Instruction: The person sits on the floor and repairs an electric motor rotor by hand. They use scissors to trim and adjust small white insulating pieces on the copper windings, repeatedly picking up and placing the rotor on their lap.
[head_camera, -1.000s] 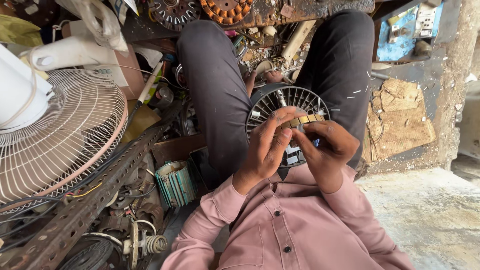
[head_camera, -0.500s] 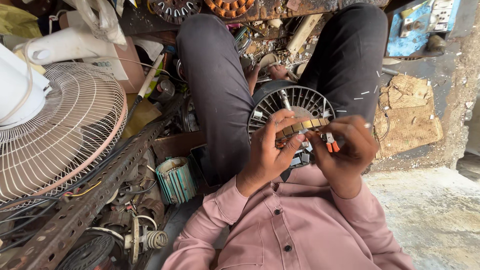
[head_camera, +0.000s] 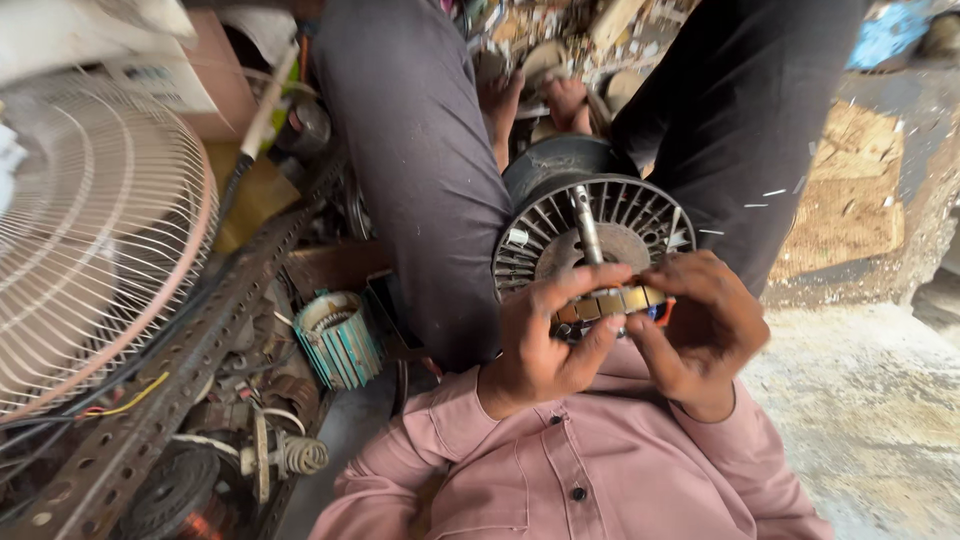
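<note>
Head view, looking down past my pink button shirt (head_camera: 590, 480) to my lap. My left hand (head_camera: 545, 345) and right hand (head_camera: 700, 335) meet over a small ring-shaped stator core (head_camera: 612, 302), brass-yellow laminated segments along its edge, a bit of orange and blue showing at its right end. Left hand: thumb on top, fingers curled under, closed on the core's left side. Right hand: fingers bent round the right end, pinching it too. The core sits just in front of my chest, directly over the near rim of a ribbed round motor housing (head_camera: 560, 230), dark metal with radial fins and a dull steel shaft (head_camera: 586, 222) standing up from its middle. The housing rests between my knees in dark grey trousers (head_camera: 420, 180). To the left: a cream wire fan guard (head_camera: 95, 230), thin concentric rings and spokes, pinkish rim; a rusty perforated angle bar (head_camera: 190, 370) running diagonally; a teal-and-white slotted cylinder (head_camera: 340, 340) beside it, open at the top; a small copper-coloured coil (head_camera: 300, 455) lower down. Upper left, a pinkish-brown carton (head_camera: 215, 90) with a white label on its side, print too small to read. Right: rough grey concrete floor (head_camera: 870, 410), flaking tan patch above it.
</note>
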